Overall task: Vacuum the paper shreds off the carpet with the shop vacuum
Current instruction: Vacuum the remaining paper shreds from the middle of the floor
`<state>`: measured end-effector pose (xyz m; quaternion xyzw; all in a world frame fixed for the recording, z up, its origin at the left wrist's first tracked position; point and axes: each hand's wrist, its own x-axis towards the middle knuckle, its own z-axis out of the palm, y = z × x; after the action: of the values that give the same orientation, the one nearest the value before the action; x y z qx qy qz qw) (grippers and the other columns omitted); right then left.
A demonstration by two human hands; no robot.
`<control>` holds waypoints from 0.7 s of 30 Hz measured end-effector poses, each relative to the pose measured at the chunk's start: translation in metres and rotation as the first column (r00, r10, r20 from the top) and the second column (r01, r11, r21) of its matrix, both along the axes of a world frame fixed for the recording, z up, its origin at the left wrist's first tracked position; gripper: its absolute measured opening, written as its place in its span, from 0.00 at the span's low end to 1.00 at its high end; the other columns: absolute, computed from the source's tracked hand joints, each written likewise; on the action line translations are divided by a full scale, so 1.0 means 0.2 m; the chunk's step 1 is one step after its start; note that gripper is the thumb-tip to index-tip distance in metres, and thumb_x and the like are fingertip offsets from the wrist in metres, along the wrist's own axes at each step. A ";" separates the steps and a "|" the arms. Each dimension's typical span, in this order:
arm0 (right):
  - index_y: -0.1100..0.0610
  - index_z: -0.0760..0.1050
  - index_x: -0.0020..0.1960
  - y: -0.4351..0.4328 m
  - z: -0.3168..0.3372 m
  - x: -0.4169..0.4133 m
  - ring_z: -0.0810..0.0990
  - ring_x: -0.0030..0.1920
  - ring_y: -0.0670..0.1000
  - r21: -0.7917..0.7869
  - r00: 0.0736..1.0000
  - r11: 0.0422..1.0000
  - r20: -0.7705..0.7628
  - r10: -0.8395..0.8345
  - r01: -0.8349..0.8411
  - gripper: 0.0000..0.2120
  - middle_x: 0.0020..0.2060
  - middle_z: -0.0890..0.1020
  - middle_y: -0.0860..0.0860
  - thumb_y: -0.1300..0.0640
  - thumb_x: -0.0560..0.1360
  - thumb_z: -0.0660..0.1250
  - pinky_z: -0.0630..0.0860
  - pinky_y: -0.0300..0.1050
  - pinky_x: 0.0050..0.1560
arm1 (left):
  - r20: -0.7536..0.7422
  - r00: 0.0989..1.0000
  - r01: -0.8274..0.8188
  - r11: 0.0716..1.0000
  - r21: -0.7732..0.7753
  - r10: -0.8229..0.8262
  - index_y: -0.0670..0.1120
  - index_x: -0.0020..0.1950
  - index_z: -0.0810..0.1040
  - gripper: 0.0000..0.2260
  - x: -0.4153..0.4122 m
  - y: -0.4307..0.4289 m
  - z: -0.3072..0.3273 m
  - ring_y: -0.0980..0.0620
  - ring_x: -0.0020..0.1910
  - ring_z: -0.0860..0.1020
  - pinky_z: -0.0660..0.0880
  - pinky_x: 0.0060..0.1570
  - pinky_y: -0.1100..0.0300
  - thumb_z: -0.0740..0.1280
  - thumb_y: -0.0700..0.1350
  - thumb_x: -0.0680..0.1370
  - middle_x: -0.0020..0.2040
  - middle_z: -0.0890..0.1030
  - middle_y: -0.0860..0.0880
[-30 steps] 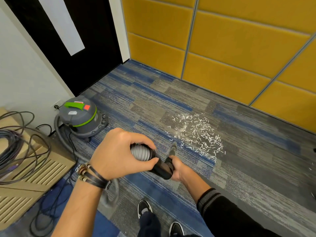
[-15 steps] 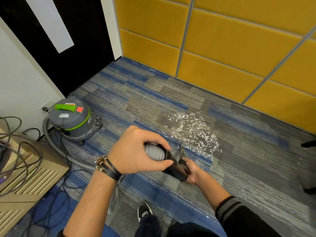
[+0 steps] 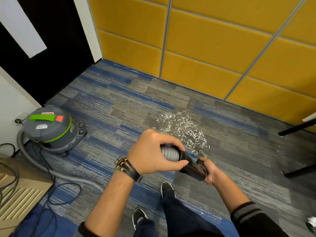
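White paper shreds lie scattered on the blue-grey carpet, just beyond my hands. My left hand grips the ribbed grey hose where it joins the black wand. My right hand holds the wand lower down. The nozzle tip points down at the near right edge of the shreds. The grey and green shop vacuum stands at the left by the wall, its hose trailing across the floor toward me.
Yellow padded wall panels close off the far side and a black door stands at the back left. A wooden crate with cables sits at the left edge. Black furniture legs reach in at the right. Stray shreds lie there.
The view has shifted to the right and closer to the shreds. Both hands keep their hold on the hose and wand, and the nozzle now sits at the pile's near right edge.
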<state>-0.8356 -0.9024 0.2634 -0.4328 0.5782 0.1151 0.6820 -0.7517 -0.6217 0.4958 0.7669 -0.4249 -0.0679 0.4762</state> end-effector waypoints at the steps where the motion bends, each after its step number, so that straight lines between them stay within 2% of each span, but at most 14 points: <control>1: 0.57 0.65 0.63 -0.04 -0.01 0.00 0.79 0.37 0.58 -0.007 0.999 1.000 -0.033 0.005 -0.005 0.16 0.46 0.77 0.60 0.47 0.81 0.59 0.82 0.55 0.37 | -0.021 1.000 -0.005 1.000 0.013 0.005 0.52 0.47 0.88 0.11 0.01 -0.03 -0.03 0.60 0.43 0.84 0.81 0.47 0.61 0.84 0.50 0.68 0.42 0.87 0.59; 4: 0.58 0.67 0.57 -0.07 -0.02 0.00 0.80 0.31 0.57 0.010 0.994 0.999 -0.105 0.041 -0.041 0.14 0.38 0.78 0.59 0.48 0.82 0.57 0.80 0.51 0.30 | -0.071 0.997 -0.009 0.999 0.047 0.012 0.53 0.46 0.88 0.10 0.03 -0.10 -0.07 0.63 0.43 0.84 0.80 0.48 0.63 0.84 0.50 0.67 0.42 0.86 0.61; 7: 0.61 0.69 0.50 0.03 -0.03 0.03 0.80 0.26 0.56 0.148 0.997 0.989 -0.068 0.022 -0.011 0.16 0.36 0.77 0.59 0.48 0.84 0.54 0.78 0.47 0.25 | -0.087 0.996 0.009 0.997 0.078 -0.002 0.51 0.44 0.89 0.10 0.06 -0.09 -0.05 0.64 0.42 0.84 0.79 0.48 0.67 0.84 0.49 0.66 0.41 0.87 0.60; 12: 0.61 0.66 0.58 0.28 0.05 0.19 0.81 0.39 0.60 0.329 1.000 0.944 -0.017 -0.006 0.011 0.18 0.41 0.78 0.61 0.45 0.82 0.56 0.82 0.55 0.33 | 0.002 0.999 -0.044 0.995 0.087 0.044 0.52 0.44 0.88 0.10 0.18 0.08 0.09 0.61 0.40 0.85 0.78 0.44 0.68 0.85 0.48 0.66 0.40 0.86 0.62; 16: 0.60 0.65 0.59 0.38 0.10 0.30 0.82 0.37 0.59 0.295 0.999 0.954 0.019 0.046 -0.050 0.15 0.40 0.79 0.60 0.48 0.83 0.57 0.82 0.53 0.33 | 0.055 0.994 -0.103 0.992 0.069 0.099 0.53 0.44 0.88 0.11 0.23 0.18 0.12 0.59 0.38 0.83 0.76 0.41 0.67 0.85 0.48 0.66 0.39 0.84 0.64; 19: 0.58 0.66 0.58 0.33 0.10 0.25 0.80 0.36 0.58 0.263 0.998 0.963 0.022 0.052 -0.056 0.14 0.38 0.77 0.57 0.47 0.82 0.58 0.83 0.53 0.34 | 0.006 0.996 -0.094 0.994 0.063 0.094 0.53 0.45 0.88 0.12 0.23 0.17 0.07 0.59 0.36 0.81 0.72 0.39 0.71 0.86 0.48 0.65 0.39 0.83 0.67; 21: 0.59 0.66 0.55 0.26 0.09 0.15 0.81 0.31 0.57 0.241 1.000 0.970 0.012 0.024 -0.026 0.13 0.34 0.77 0.57 0.48 0.83 0.57 0.81 0.52 0.28 | -0.044 0.997 -0.064 0.995 0.076 0.067 0.54 0.46 0.88 0.13 0.22 0.13 0.02 0.60 0.37 0.82 0.75 0.40 0.68 0.86 0.49 0.65 0.40 0.84 0.67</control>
<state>-0.8063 -0.8504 0.2805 -0.3546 0.5513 0.1911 0.7306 -0.7070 -0.5949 0.4993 0.7958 -0.3854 -0.0857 0.4591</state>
